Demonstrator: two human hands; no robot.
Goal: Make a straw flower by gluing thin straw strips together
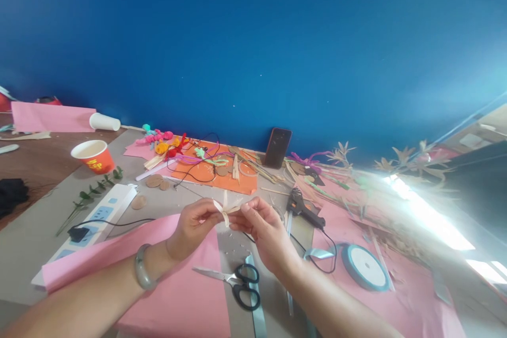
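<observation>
Between my two hands, above the middle of the table, is a small cream-coloured flower [225,210] with thin pointed petals, perhaps of dried husk. My left hand [194,226] pinches it from the left, a bangle [144,267] round that wrist. On the other side, the thumb and fingers of my right hand [264,229] are closed on a petal. Below the hands lie scissors [233,279] with black handles, blades pointing left, partly over a pale blue ribbon strip [258,314]. Pink paper [178,296] is spread under my left arm.
A glue gun [304,210] with a cord lies right of my hands, near a ribbon roll [366,268]. A phone [278,148] leans on the blue wall. Left are a power strip [103,214], a paper cup [94,157] and a leafy sprig [92,193]. Orange paper [243,184] lies behind.
</observation>
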